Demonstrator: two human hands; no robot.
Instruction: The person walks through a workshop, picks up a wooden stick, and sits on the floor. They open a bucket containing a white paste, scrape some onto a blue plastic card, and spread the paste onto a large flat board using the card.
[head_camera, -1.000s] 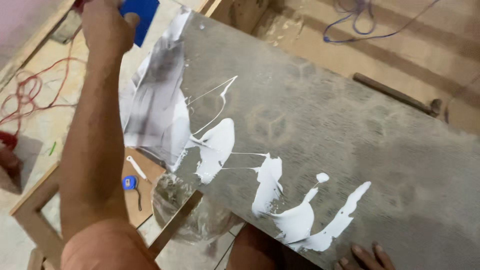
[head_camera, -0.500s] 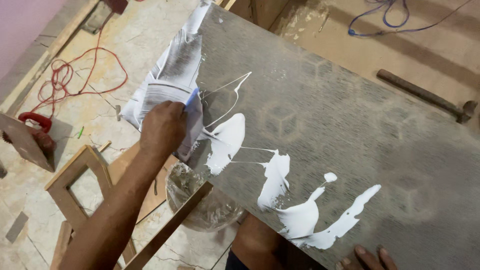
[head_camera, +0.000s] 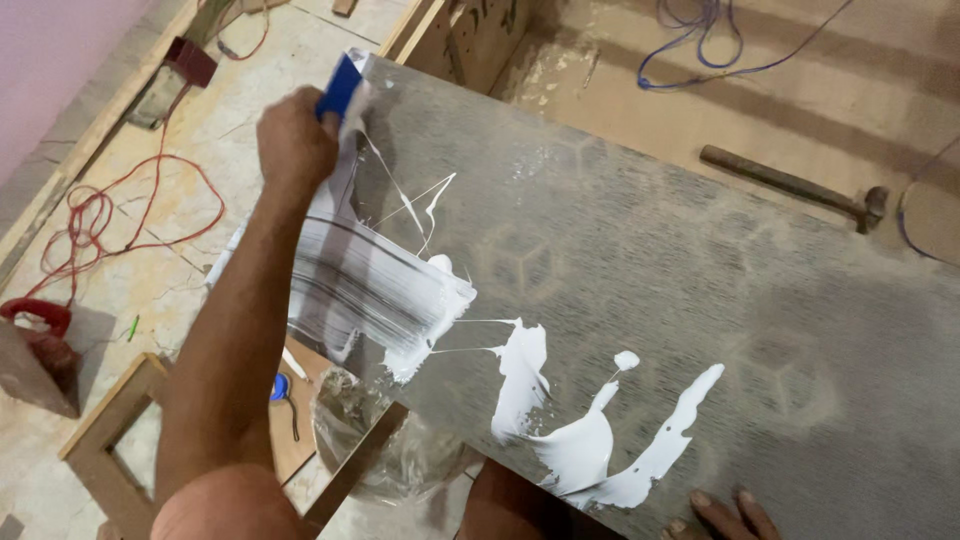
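Now left hand (head_camera: 295, 145) farther up board (head_camera: 650, 260), glue (head_camera: 375, 285) seemingly spread wider

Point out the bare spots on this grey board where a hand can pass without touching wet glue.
The grey board is bare across its upper right, above the white glue puddles. The left end is crowded: the left hand with blue spreader and smeared glue.

Left arm is stretched forward, bare forearm raised. Left hand (head_camera: 295, 140) is closed in a fist-like grip, knuckles up. Right hand (head_camera: 722, 512) is barely seen at the bottom edge, fingers (head_camera: 700, 502) laid flat.
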